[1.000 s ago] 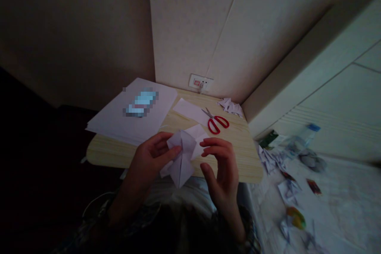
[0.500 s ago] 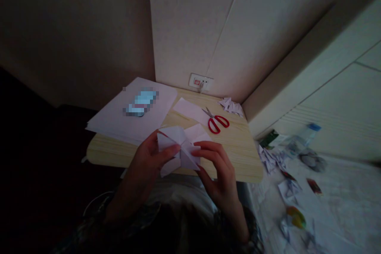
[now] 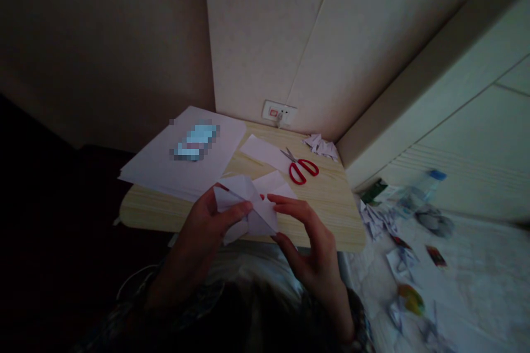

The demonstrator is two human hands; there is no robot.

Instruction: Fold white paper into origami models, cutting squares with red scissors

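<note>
holding folded white paper (image 3: 261,223) over near edge of table (image 3: 333,196); gripping its left side in left hand (image 3: 209,227), thumb laid toward middle; bringing right hand (image 3: 315,240) to right corner, can't make out whether pinching; nearer than red-handled scissors (image 3: 296,162).

1. Your left hand (image 3: 207,223): gripping, the thumb (image 3: 236,214) extended rightward, the other fingers curled and partly hidden.
2. Your right hand (image 3: 317,248): palm facing left, fingers bent toward the left hand, index and thumb tips apart.
3. Your left forearm (image 3: 171,278) and right forearm (image 3: 342,309): angled inward from below, hands near each other.
</note>
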